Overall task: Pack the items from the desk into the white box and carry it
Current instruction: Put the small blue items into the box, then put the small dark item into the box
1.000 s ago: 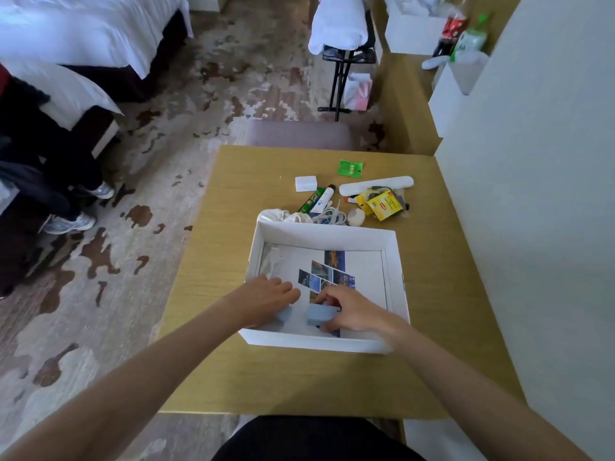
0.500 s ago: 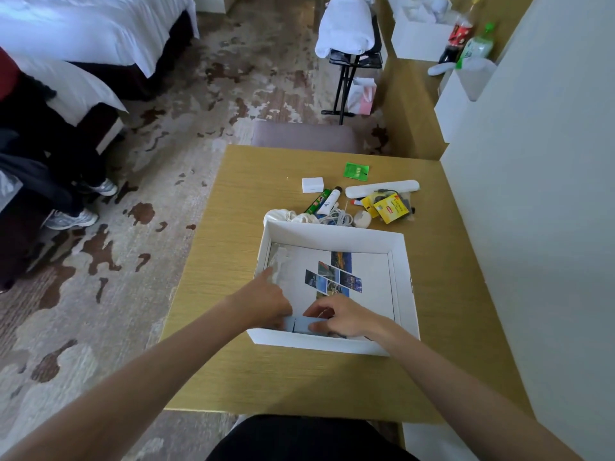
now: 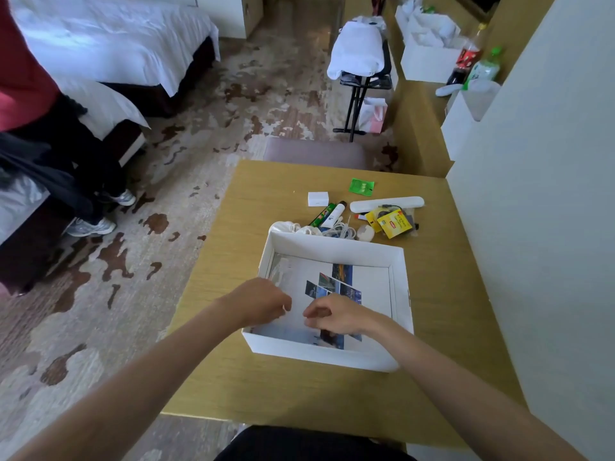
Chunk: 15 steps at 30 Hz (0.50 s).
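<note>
Fingers curled, left hand and right hand hover inside the white box; whether either pinches anything is unclear. Yellow tea packets and other small items lie on the desk just behind it, probably best gathered in handfuls.

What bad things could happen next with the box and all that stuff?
The white cable lies bunched against the white tube and cloth pouch behind the white box, so pulling it might drag those along the desk. The box's near right corner looks splayed, so it may sag when carried. The small green sachet lies apart from the rest and could be forgotten.
</note>
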Each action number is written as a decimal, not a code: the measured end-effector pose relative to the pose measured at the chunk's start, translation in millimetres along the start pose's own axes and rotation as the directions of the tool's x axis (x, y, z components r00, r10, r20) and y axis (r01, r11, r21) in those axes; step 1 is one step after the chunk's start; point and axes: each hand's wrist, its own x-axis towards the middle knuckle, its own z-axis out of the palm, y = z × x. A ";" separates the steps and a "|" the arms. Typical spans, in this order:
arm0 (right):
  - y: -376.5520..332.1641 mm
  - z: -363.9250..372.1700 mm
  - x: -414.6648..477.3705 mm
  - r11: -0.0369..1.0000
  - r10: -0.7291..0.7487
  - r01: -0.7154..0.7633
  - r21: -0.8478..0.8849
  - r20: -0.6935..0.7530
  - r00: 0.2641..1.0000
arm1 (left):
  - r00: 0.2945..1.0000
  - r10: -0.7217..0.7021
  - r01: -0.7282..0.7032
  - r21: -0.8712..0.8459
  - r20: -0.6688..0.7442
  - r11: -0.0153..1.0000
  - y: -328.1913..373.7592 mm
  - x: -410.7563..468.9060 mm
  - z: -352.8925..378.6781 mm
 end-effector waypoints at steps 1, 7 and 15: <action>1.1 -9.5 -4.0 1.000 -0.012 0.011 -0.005 -0.059 0.998 | 0.999 -0.035 0.032 -0.080 -0.030 0.996 1.9 2.7 -3.7; 4.5 -75.5 -28.9 0.989 -0.086 0.126 0.083 -0.378 0.922 | 0.933 -0.261 0.142 -0.411 -0.248 0.901 0.3 28.1 -32.2; 7.6 -133.7 -1.2 0.997 -0.022 0.060 0.051 -0.557 0.830 | 0.818 -0.394 0.076 -0.602 -0.419 0.795 -29.1 82.9 -60.4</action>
